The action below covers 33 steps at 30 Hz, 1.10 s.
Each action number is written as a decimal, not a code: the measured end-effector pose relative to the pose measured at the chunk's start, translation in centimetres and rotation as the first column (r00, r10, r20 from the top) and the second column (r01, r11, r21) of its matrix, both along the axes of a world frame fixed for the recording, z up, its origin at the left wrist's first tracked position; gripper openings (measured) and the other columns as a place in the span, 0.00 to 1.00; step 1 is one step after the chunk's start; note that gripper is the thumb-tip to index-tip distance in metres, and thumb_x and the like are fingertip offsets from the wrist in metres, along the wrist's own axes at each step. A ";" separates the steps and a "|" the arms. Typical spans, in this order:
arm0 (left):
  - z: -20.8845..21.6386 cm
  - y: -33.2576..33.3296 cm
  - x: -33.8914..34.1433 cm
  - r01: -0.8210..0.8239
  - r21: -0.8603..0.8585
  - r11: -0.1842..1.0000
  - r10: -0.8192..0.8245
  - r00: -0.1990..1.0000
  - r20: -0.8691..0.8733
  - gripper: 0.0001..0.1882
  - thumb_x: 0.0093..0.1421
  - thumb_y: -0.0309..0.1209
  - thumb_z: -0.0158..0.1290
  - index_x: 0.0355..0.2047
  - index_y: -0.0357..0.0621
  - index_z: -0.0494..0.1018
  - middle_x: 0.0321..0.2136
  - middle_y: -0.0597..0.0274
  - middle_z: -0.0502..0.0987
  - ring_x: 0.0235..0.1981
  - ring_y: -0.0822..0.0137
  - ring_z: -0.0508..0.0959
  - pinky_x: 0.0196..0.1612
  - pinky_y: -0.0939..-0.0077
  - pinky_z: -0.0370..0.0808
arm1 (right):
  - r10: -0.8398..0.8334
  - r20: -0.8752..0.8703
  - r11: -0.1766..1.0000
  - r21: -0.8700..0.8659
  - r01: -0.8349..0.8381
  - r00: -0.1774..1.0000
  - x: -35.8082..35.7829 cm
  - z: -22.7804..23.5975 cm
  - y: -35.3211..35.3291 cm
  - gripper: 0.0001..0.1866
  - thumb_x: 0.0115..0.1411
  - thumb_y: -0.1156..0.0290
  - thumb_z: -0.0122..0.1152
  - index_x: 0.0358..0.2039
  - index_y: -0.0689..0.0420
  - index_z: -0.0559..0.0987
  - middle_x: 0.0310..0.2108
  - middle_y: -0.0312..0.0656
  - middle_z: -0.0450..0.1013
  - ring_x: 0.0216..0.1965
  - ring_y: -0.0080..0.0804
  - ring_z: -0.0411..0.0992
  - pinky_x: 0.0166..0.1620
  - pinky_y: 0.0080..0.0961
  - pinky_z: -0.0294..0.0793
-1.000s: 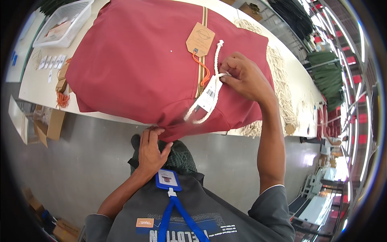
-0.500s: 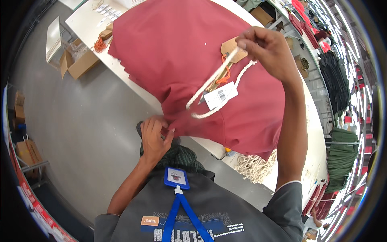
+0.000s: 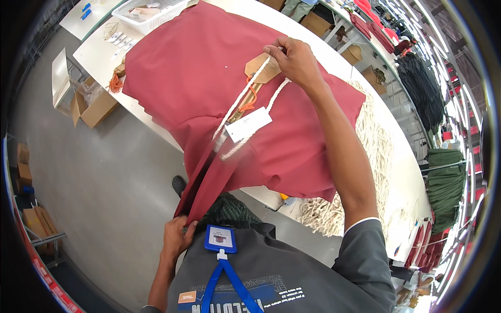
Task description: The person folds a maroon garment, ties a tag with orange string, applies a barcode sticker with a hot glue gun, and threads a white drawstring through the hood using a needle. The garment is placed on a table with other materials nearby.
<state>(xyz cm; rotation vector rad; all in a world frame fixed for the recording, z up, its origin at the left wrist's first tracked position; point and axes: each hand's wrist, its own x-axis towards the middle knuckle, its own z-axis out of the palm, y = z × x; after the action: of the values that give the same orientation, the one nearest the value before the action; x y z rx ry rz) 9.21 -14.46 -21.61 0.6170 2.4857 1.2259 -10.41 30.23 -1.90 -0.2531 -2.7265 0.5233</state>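
Observation:
A pile of dark red garments (image 3: pixel 177 68) lies on the white table before me. My left hand (image 3: pixel 176 237) is closed on the garment's near edge, drawn down in a long fold toward my body. At the far side my right hand (image 3: pixel 295 57) pinches one end of a white drawstring cord (image 3: pixel 242 96), which runs taut down to the fabric. The cord's other end lies loose on the garment. Between the two lengths are a brown card tag (image 3: pixel 267 73), an orange string (image 3: pixel 251 98) and a white tag (image 3: pixel 249 124).
A heap of cream cords (image 3: pixel 371 156) lies along the table's right side. At the back left stand a white basket (image 3: pixel 151 14) and an orange string bundle (image 3: pixel 116 83). An open cardboard box (image 3: pixel 94 104) is on the left. Green garments (image 3: pixel 444 190) hang at right.
My left hand has drawn the garment's edge down toward my body, stretching the fold. The right hand keeps the cord end; the cord is straighter, and the white tag has shifted. The view has also shifted.

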 end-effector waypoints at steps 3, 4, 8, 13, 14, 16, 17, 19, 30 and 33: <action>0.1 -0.5 0.4 -0.007 0.020 1.000 0.008 0.999 -0.032 0.09 0.58 0.27 0.64 0.29 0.37 0.74 0.25 0.45 0.77 0.29 0.41 0.79 0.32 0.57 0.75 | -0.037 -0.015 0.999 0.011 0.037 0.999 0.1 -0.4 0.3 0.17 0.64 0.51 0.65 0.35 0.53 0.85 0.25 0.41 0.80 0.31 0.41 0.79 0.36 0.41 0.76; 0.2 -0.7 0.3 0.003 0.024 1.000 -0.002 0.999 -0.053 0.08 0.58 0.26 0.64 0.31 0.37 0.75 0.26 0.45 0.78 0.30 0.41 0.80 0.33 0.58 0.76 | -0.056 -0.025 0.998 0.035 0.057 0.998 0.2 -0.7 0.4 0.17 0.64 0.51 0.65 0.35 0.53 0.85 0.26 0.41 0.81 0.32 0.42 0.80 0.36 0.41 0.76; 1.0 -0.5 -0.6 0.010 0.120 0.993 0.000 0.997 -0.079 0.10 0.57 0.24 0.63 0.39 0.37 0.80 0.30 0.46 0.82 0.34 0.45 0.83 0.38 0.64 0.79 | -0.083 0.001 0.996 0.031 0.083 0.997 0.9 -1.7 1.1 0.16 0.64 0.51 0.65 0.35 0.52 0.85 0.29 0.42 0.82 0.34 0.44 0.80 0.38 0.43 0.78; 3.7 0.5 -3.1 0.049 0.308 0.950 -0.006 0.990 -0.138 0.27 0.58 0.19 0.58 0.59 0.33 0.72 0.44 0.47 0.81 0.44 0.55 0.83 0.49 0.65 0.81 | -0.084 -0.076 0.934 -0.355 0.051 0.994 4.3 0.0 0.5 0.19 0.66 0.55 0.66 0.35 0.61 0.83 0.29 0.45 0.79 0.30 0.37 0.77 0.36 0.35 0.75; 4.4 0.8 -4.2 -0.004 0.354 0.935 0.056 0.989 -0.135 0.26 0.59 0.20 0.57 0.60 0.32 0.72 0.45 0.48 0.81 0.45 0.56 0.83 0.51 0.65 0.80 | -0.105 -0.228 0.936 -0.351 0.019 0.968 6.2 0.9 0.1 0.18 0.66 0.55 0.66 0.35 0.61 0.82 0.27 0.45 0.78 0.29 0.34 0.76 0.35 0.33 0.74; 5.4 1.8 -6.8 -0.118 0.447 0.887 0.184 0.977 -0.106 0.24 0.63 0.21 0.55 0.60 0.32 0.71 0.45 0.49 0.80 0.46 0.57 0.83 0.54 0.64 0.79 | -0.249 -0.315 0.918 -0.379 0.120 0.916 11.7 2.6 -0.7 0.17 0.67 0.58 0.65 0.34 0.62 0.82 0.25 0.42 0.76 0.27 0.28 0.74 0.34 0.29 0.73; 5.8 2.2 -8.6 -0.168 0.459 0.872 0.219 0.974 -0.060 0.23 0.66 0.23 0.53 0.61 0.32 0.70 0.47 0.49 0.80 0.48 0.57 0.82 0.55 0.65 0.78 | -0.291 -0.356 0.913 -0.381 0.146 0.888 14.9 3.0 -1.5 0.16 0.67 0.60 0.65 0.34 0.62 0.81 0.24 0.40 0.75 0.27 0.25 0.73 0.33 0.26 0.73; 6.4 3.4 -12.8 -0.263 0.526 0.809 0.279 0.959 0.051 0.23 0.71 0.30 0.52 0.64 0.33 0.66 0.50 0.49 0.77 0.52 0.58 0.80 0.57 0.64 0.76 | -0.492 -0.377 0.787 -0.578 0.217 0.785 21.6 1.6 -4.4 0.13 0.68 0.65 0.65 0.32 0.62 0.80 0.23 0.35 0.73 0.26 0.18 0.70 0.32 0.20 0.70; 5.9 6.4 -22.3 -0.356 0.618 0.701 -0.208 0.726 0.655 0.31 0.72 0.55 0.50 0.63 0.44 0.66 0.59 0.60 0.72 0.59 0.66 0.71 0.62 0.58 0.66 | -0.930 0.167 -0.090 -0.967 0.237 0.328 30.1 -8.9 -12.5 0.25 0.70 0.51 0.59 0.53 0.60 0.71 0.44 0.38 0.73 0.42 0.27 0.73 0.39 0.25 0.77; 6.0 6.9 -23.1 -0.288 0.631 0.720 -0.258 0.733 0.629 0.32 0.72 0.55 0.50 0.63 0.43 0.66 0.58 0.59 0.74 0.56 0.62 0.74 0.62 0.56 0.67 | -0.980 0.119 -0.090 -0.979 0.182 0.156 28.9 -9.4 -12.6 0.24 0.70 0.52 0.61 0.53 0.59 0.69 0.44 0.39 0.73 0.40 0.28 0.73 0.37 0.25 0.77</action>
<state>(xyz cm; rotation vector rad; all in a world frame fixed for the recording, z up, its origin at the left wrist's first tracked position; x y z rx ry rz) -13.93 -7.52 -15.56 0.1956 1.3540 1.9779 18.48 17.59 -11.31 -1.3790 -0.7767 1.3089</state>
